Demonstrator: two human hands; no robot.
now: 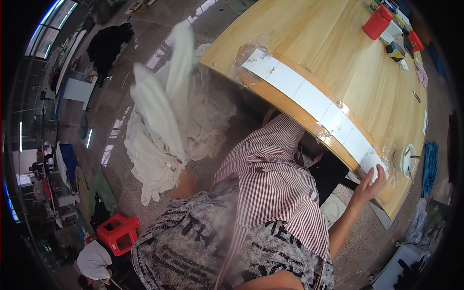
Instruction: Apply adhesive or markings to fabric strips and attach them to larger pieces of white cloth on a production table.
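Observation:
My left hand [186,185] is at the near edge of a cream knit garment [162,116], where the cloth bunches up. Cloth covers most of its fingers, but it looks closed on the garment. Two long blurred parts of the garment, like sleeves, fly upward. Behind them lies a heap of more cream cloth [208,121]. On the right, my right hand [372,186] rests at the near edge of the wooden table [309,36]. Its fingers are apart, touching the end of a strip of white panels [304,99] taped along that edge.
A white round tub [405,159] stands near the table's right end. Farther back are a red container [378,21] and small boxes. Lower left are a red plastic stool [116,233] and a person in a light head covering [94,260]. Black cloth [108,46] lies on the floor.

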